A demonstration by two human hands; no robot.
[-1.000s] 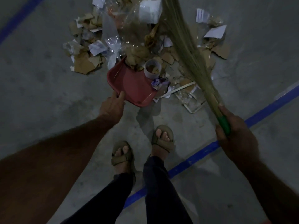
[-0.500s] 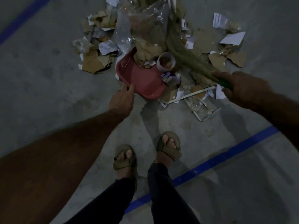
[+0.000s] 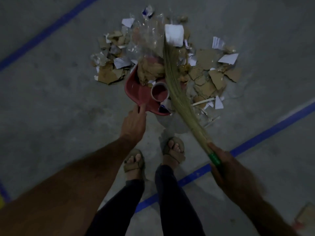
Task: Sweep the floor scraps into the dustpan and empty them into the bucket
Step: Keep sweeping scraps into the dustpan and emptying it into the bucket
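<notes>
With the left hand (image 3: pixel 134 123) pinching the dustpan (image 3: pixel 141 92) rim and the right hand (image 3: pixel 230 169) wrapped round the broom (image 3: pixel 177 92), short near-ward strokes should load scraps (image 3: pixel 208 82) best.

This is looking like a warehouse or workshop hall: bare grey concrete floor (image 3: pixel 51 108) is carrying blue marking lines (image 3: pixel 265 132) running from 7 to 2 o'clock.
</notes>
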